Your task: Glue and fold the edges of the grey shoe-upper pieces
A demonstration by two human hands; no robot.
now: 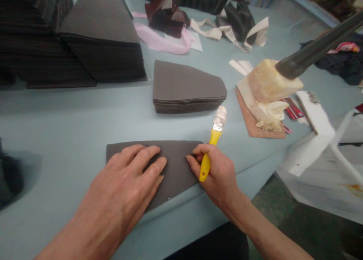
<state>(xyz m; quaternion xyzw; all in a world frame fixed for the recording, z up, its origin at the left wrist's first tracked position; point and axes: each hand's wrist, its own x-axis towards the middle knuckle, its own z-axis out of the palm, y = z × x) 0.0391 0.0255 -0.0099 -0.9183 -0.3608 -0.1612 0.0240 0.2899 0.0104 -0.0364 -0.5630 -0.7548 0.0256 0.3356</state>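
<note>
A dark grey flat panel (178,169) lies at the front edge of the table, tapering toward the right. My left hand (133,173) rests flat on its left part, fingers stretched out and holding nothing. Closed round a yellow-handled brush (214,137) is my right hand (217,171); the brush's bristles point up and away, coated with something whitish. The thumb and forefinger of that hand touch the panel's right end. Just beyond lies a stack of similar grey panels (188,84).
Tall stacks of dark panels (99,22) stand at the back left. On the right, a crusted pale container (266,82) with a dark handle (314,52) sits on a brown board (249,120). Scraps (167,41) lie at the back. A white bag (320,177) hangs beyond the table's right edge.
</note>
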